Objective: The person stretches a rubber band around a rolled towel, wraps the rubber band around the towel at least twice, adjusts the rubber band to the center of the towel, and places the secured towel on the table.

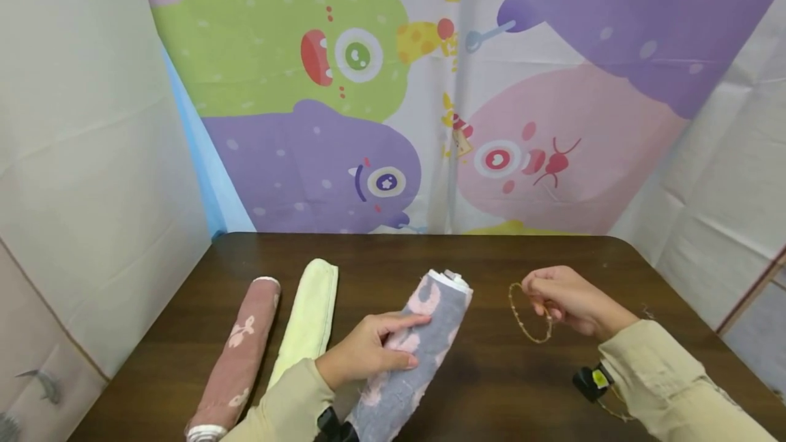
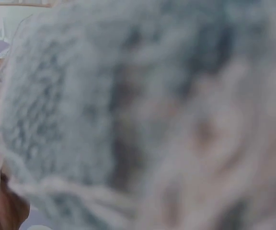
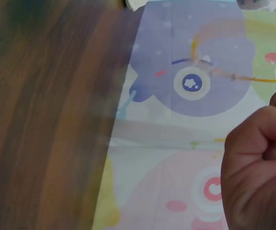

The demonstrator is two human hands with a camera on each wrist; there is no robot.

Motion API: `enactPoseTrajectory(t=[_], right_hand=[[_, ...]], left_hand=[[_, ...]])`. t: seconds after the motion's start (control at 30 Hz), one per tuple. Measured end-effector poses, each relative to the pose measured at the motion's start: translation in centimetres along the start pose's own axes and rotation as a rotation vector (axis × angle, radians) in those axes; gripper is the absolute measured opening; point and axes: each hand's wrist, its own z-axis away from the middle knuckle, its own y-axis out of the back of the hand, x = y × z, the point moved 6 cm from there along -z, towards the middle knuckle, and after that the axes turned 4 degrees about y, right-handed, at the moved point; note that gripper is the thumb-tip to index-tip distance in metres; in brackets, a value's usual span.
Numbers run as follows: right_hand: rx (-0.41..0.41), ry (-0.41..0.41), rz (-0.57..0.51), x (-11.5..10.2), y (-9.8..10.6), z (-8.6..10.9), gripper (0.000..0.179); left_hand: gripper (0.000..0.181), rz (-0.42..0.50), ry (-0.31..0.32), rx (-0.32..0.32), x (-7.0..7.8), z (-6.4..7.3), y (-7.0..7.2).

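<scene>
My left hand [image 1: 373,350] grips a rolled grey towel with pink patterns [image 1: 432,333], thumb and fingers around its side. The towel's white-edged end tilts up, away from me. Its grey pile [image 2: 56,110] fills most of the left wrist view, blurred. Over the table's right side, my right hand [image 1: 574,299] pinches a thin yellowish loop [image 1: 520,322] with small bumps along it, which hangs from the fingertips. In the right wrist view the loop [image 3: 255,78] stretches out from the curled fingers [image 3: 253,139].
On the dark wooden table [image 1: 491,401], a rolled brown-pink towel [image 1: 236,353] and a pale yellow folded towel [image 1: 309,312] lie at the left. A cartoon-printed sheet [image 1: 442,176] hangs behind the table. Pale cloth walls [image 1: 80,121] stand at both sides.
</scene>
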Motion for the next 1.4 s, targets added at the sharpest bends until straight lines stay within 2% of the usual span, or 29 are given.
enactPoseTrajectory(t=[0.2, 0.47, 0.73, 0.87, 1.03, 1.1, 1.2, 1.3, 1.4], right_hand=[[0.036, 0.007, 0.115, -1.7, -0.8, -0.9, 0.012], [-0.015, 0.059, 0.214, -3.6, -2.4, -1.9, 0.012], [-0.038, 0.049, 0.268, -3.9, -3.6, -2.4, 0.009], [-0.044, 0.043, 0.294, -4.2, -3.9, -2.6, 0.011], [-0.047, 0.038, 0.327, -4.4, -4.4, -2.7, 0.014], [-0.046, 0.044, 0.342, -4.5, -4.6, -2.8, 0.014], [-0.027, 0.082, 0.387, -4.5, -4.9, -3.0, 0.011], [0.012, 0.169, 0.461, -4.8, -5.4, -3.4, 0.01], [0.062, 0.258, 0.533, -5.3, -5.8, -3.7, 0.01]], left_hand=[[0.048, -0.039, -0.068, -0.024, 0.9, -0.1, -0.6], [0.045, -0.179, -0.163, -0.076, 1.6, -0.1, -1.7], [0.044, -0.288, -0.256, -0.121, 2.5, -0.2, -2.5], [0.045, -0.368, -0.235, -0.126, 2.4, -0.4, -2.7], [0.049, -0.562, -0.245, -0.125, 2.3, -0.9, -3.5], [0.05, -0.6, -0.231, -0.116, 2.3, -1.2, -3.7], [0.051, -0.589, -0.152, -0.077, 1.8, -1.5, -3.3], [0.051, -0.538, -0.062, -0.005, 1.3, -1.5, -2.4], [0.05, -0.512, -0.034, 0.041, 1.1, -1.6, -1.8]])
